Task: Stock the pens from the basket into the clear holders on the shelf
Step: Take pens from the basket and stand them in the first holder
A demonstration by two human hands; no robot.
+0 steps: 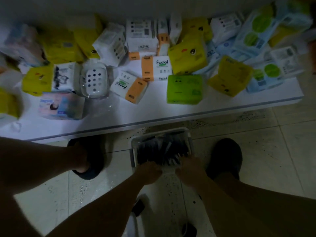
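- The pens (162,149) are a thick heap of dark, slim sticks. They lie mostly lengthwise, side by side and overlapping, with a few pale tips or clips showing toward the near end. The dim light hides any finer detail.
- They fill a pale, rectangular basket (133,152) with rounded corners, which stands on the floor (273,151) just in front of the shelf.
- The left hand (148,171) sits at the basket's seven o'clock edge, knuckles up, fingers reaching down over the near ends of the pens.
- The right hand (189,170) sits at five o'clock in the same way, close beside the left, with a pale patch showing between them.
- It is too dark to tell whether either grip is closed on pens or only resting against them.
- A dark shoe (90,173) stands at nine o'clock from the basket and another dark shoe (225,154) at three o'clock. Both are on pale, speckled tiles.
- At twelve o'clock runs the white shelf (153,112), its front edge slanting across the view.
- On it lie many loose tissue packs: a green one (184,89) nearest the basket, white and orange "Facial" packs (128,87), and yellow packs (188,55) farther back.
- At eleven o'clock lies a white soap dish (94,81) with round holes, in clear wrapping.
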